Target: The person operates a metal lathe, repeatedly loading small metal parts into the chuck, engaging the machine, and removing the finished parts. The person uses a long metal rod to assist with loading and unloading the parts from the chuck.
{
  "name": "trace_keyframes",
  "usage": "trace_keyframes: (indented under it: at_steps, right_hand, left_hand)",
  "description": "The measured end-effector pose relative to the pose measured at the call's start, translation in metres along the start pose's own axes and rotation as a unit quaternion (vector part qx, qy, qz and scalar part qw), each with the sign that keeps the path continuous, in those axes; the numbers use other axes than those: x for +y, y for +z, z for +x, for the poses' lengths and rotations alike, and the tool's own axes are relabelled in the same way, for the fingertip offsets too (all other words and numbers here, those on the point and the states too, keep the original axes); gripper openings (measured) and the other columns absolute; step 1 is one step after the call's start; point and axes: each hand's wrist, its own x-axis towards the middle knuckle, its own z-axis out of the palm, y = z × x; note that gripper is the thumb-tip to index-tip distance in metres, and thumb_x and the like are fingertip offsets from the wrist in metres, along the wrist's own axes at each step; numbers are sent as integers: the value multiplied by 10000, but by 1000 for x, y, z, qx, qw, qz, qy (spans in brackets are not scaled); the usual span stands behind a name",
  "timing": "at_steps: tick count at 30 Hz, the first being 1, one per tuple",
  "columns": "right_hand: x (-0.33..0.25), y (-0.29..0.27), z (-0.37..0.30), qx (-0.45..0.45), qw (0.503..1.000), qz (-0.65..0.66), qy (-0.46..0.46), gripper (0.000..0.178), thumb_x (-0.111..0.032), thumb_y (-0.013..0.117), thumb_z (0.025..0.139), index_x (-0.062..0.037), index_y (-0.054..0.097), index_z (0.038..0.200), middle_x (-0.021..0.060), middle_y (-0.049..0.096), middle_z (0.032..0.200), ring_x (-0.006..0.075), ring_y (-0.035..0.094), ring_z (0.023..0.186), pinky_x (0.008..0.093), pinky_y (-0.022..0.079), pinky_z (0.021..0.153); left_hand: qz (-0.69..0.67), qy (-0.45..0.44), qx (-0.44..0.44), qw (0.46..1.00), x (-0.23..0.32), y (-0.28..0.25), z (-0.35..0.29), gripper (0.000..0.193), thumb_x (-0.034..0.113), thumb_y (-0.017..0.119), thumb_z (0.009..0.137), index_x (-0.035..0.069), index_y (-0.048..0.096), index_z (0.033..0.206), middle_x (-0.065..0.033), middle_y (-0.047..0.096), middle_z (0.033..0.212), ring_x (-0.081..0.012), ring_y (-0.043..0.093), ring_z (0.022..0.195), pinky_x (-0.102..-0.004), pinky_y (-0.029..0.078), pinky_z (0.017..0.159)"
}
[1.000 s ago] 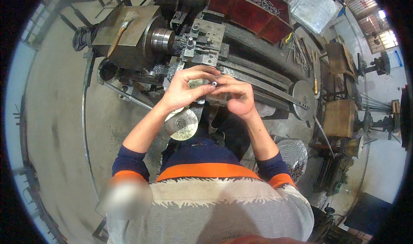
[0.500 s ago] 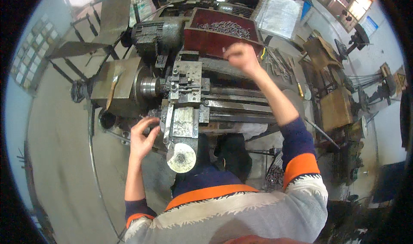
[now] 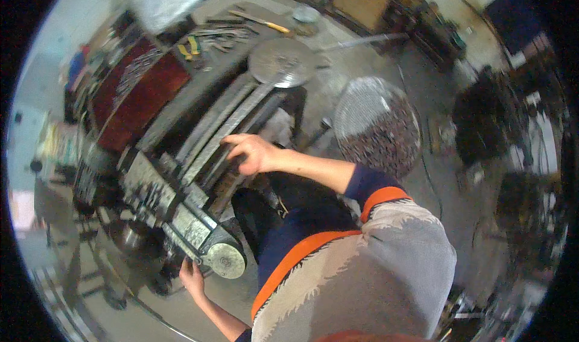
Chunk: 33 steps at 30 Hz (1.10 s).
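We see a red tray (image 3: 136, 95) of metal parts far left; our right hand (image 3: 253, 153) rests open on the lathe bed (image 3: 223, 131), our left hand (image 3: 192, 277) grips the handwheel (image 3: 224, 259).

Grey concrete floor (image 3: 374, 53), cluttered workshop, red tray (image 3: 129, 98) behind

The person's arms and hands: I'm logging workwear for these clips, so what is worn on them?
Both hands are bare: left hand, right hand. The right forearm is bare too, with a dark blue sleeve pushed up, ending in an orange band. The top's body is pale grey with orange trim.
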Motion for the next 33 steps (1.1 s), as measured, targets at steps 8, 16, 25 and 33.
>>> trace_keyframes:
  at_steps: [8, 16, 25, 33]
  right_hand:
    - [66, -164, -207, 143, 877, -74, 452, 389, -234, 656, 613, -62, 661, 962, 153, 652, 929, 289, 622, 849, 384, 487, 764]
    - [114, -245, -292, 91, 831, -274, 476, 340, -169, 624, 600, -70, 693, 918, 140, 662, 825, 304, 628, 788, 342, 492, 750]
    - [105, -170, -248, -122, 813, -285, 494, 250, -192, 602, 581, -34, 672, 762, 197, 638, 823, 332, 620, 806, 389, 492, 739]
    - [94, -167, -239, -152, 765, -270, 565, 345, -216, 580, 626, -2, 660, 886, 224, 631, 940, 354, 615, 898, 424, 492, 794]
  left_hand:
    - [-12, -10, -64, 998, 30, -3, 13, 337, -90, 484, 734, -92, 549, 1065, -126, 617, 973, -161, 563, 866, -275, 431, 788]
    - [-52, -10, -36, 998, 4, 0, 15, 334, -82, 485, 749, -105, 547, 1076, -142, 622, 992, -170, 568, 895, -284, 433, 802]
    - [-96, 37, -43, 994, 7, -2, 13, 336, -68, 515, 771, -99, 533, 1105, -121, 617, 1011, -175, 580, 872, -273, 446, 781]
    - [21, 12, 15, 1000, 38, -1, 5, 303, -29, 544, 803, -114, 530, 1094, -143, 618, 1011, -179, 572, 859, -288, 459, 740]
